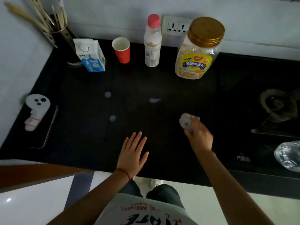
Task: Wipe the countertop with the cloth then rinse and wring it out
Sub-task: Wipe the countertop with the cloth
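Note:
The black countertop (pixel 162 85) carries three small pale spills: one at the left middle (pixel 107 95), one near the centre (pixel 154 100), one lower left (pixel 112 118). My right hand (pixel 200 137) is closed around a bunched pale grey cloth (pixel 186 121), which sticks out past the fingers and sits on or just above the counter, right of the spills. My left hand (pixel 133 153) lies flat on the counter near the front edge, fingers spread, holding nothing.
Along the back wall stand a milk carton (pixel 90 54), a red paper cup (pixel 121 50), a pink-capped bottle (pixel 152 41) and a gold-lidded oat jar (pixel 197 49). A utensil holder (pixel 61 36) is back left, a phone (pixel 41 124) at left. A gas hob (pixel 276 104) and glass lid (pixel 288 155) lie right.

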Available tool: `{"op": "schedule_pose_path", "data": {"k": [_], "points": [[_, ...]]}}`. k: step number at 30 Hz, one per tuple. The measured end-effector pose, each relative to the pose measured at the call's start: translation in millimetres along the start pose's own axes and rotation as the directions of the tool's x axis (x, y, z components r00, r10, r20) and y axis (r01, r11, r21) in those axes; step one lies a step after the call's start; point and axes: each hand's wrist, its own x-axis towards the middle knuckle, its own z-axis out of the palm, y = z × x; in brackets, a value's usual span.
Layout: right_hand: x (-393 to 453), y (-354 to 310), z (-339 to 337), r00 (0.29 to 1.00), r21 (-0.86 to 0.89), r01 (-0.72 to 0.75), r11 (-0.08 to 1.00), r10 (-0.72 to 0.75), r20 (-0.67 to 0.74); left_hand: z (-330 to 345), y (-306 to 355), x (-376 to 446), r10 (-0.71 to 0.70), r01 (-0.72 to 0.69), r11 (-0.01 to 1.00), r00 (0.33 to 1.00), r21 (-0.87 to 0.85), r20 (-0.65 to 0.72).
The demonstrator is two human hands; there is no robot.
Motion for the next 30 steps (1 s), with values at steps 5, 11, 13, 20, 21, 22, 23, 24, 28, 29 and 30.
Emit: {"op": "schedule_pose_path", "data": {"k": [5,11,13,20,21,22,23,24,28,29,30], "points": [[4,-22,8,0.999,0.032,-0.017,0.999,0.018,-0.034,3,0,1,0.002,-0.002,1.0,1.0,0.011,-0.008],[-4,6,7,0.957,-0.024,0.288,0.957,-0.288,-0.022,5,-3,2,0.003,-0.002,0.999,1.0,0.043,-0.02],[25,-4,5,0.999,0.011,0.044,0.999,-0.044,-0.016,5,-2,2,0.007,-0.006,0.999,1.0,0.044,-0.022],[-29,-32,28,0.959,0.059,0.282,0.958,-0.283,-0.001,6,-2,2,0.01,-0.009,1.0,0.998,0.029,-0.055],[-29,-35,27,0.957,0.072,0.286,0.956,-0.288,0.023,6,-2,2,0.012,-0.01,1.0,0.999,0.025,-0.051],[-23,-40,23,0.961,0.08,0.272,0.959,-0.276,0.037,5,-2,2,0.013,-0.013,1.0,0.999,0.017,-0.051],[-14,-44,20,0.965,0.082,0.255,0.963,-0.259,0.04,4,-2,2,0.014,-0.013,1.0,0.998,0.004,-0.055],[-4,-50,17,0.968,0.085,0.244,0.966,-0.248,0.037,3,-3,2,0.012,-0.013,1.0,0.998,-0.01,-0.065],[43,-74,12,0.971,0.142,0.239,0.961,-0.237,-0.03,-3,-17,-6,-0.057,0.051,0.998,0.99,-0.049,-0.132],[54,-81,14,0.975,0.15,0.223,0.963,-0.223,-0.013,-4,-23,-9,-0.08,0.074,0.996,0.986,-0.05,-0.148],[65,-88,18,0.979,0.153,0.199,0.968,-0.204,0.017,-5,-29,-12,-0.102,0.096,0.994,0.982,-0.044,-0.158]]}}
